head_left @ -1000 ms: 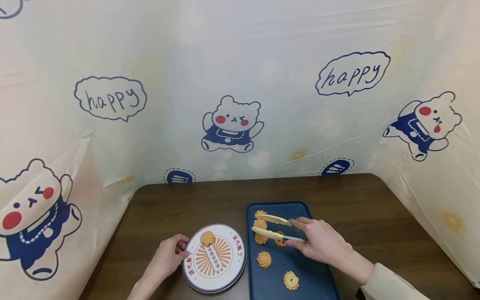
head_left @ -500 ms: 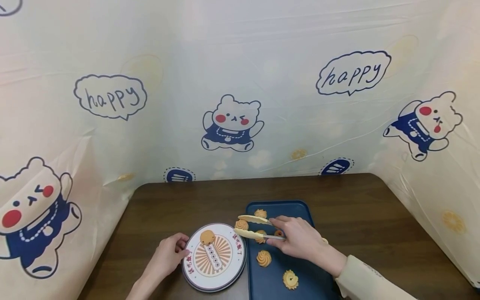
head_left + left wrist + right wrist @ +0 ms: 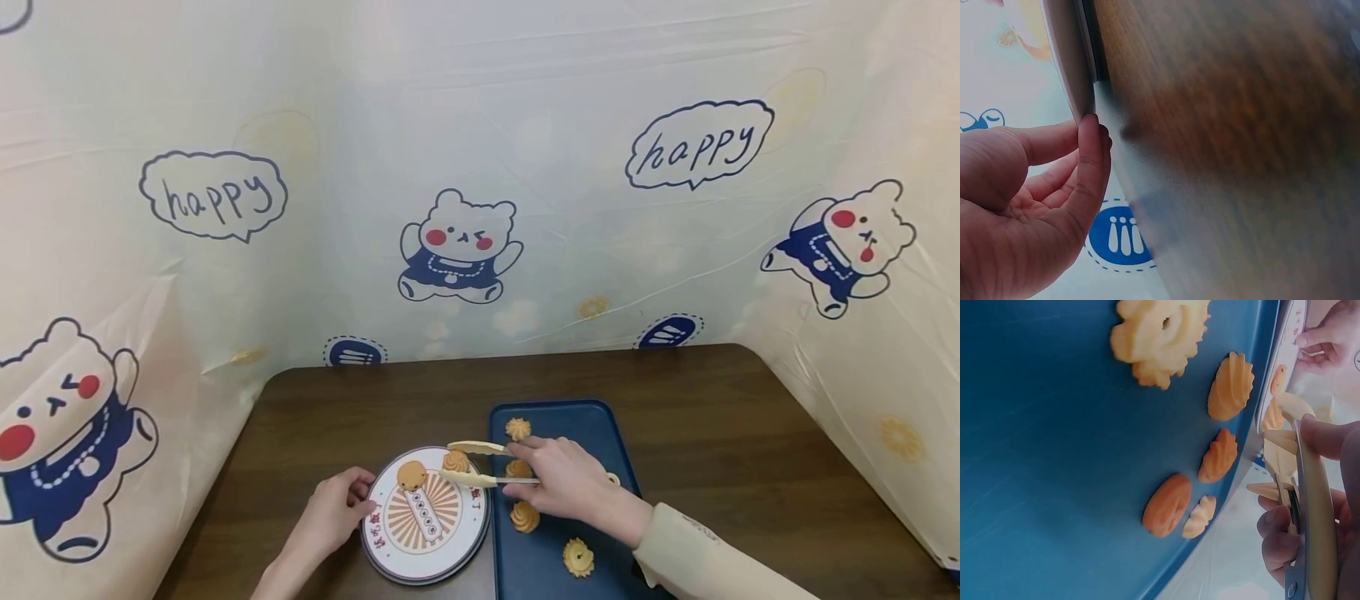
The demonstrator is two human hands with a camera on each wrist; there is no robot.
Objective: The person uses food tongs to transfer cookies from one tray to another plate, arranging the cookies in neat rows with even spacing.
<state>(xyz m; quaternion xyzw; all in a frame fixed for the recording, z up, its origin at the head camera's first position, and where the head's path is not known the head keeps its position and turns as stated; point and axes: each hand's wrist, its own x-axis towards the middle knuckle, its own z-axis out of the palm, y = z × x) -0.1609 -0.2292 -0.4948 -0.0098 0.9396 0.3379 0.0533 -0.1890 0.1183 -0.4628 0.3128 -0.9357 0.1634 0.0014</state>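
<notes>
My left hand (image 3: 330, 512) pinches the left rim of a white printed plate (image 3: 468, 542) between thumb and fingers; darker rims show beneath it. In the left wrist view, the thumb and a finger (image 3: 1088, 147) meet at the plate's edge. My right hand (image 3: 566, 479) grips a pair of cream-tipped tongs (image 3: 480, 480). Between the tong tips is a swirled cookie (image 3: 455, 461), over the plate's upper right; whether it touches the plate I cannot tell. A round cookie (image 3: 412, 476) lies on the plate, left of the tongs.
Right of the plate lies a dark blue tray (image 3: 528, 575). Swirled cookies (image 3: 524, 517), a flower-shaped cookie (image 3: 578, 557) and an oval brown cookie (image 3: 1167, 505) are on it. The brown wooden table (image 3: 697, 417) meets a printed cloth (image 3: 457, 108) behind and at the sides.
My right hand has moved left with the tongs, carrying the swirled cookie from the tray to over the plate. My left hand has stayed at the plate's rim.
</notes>
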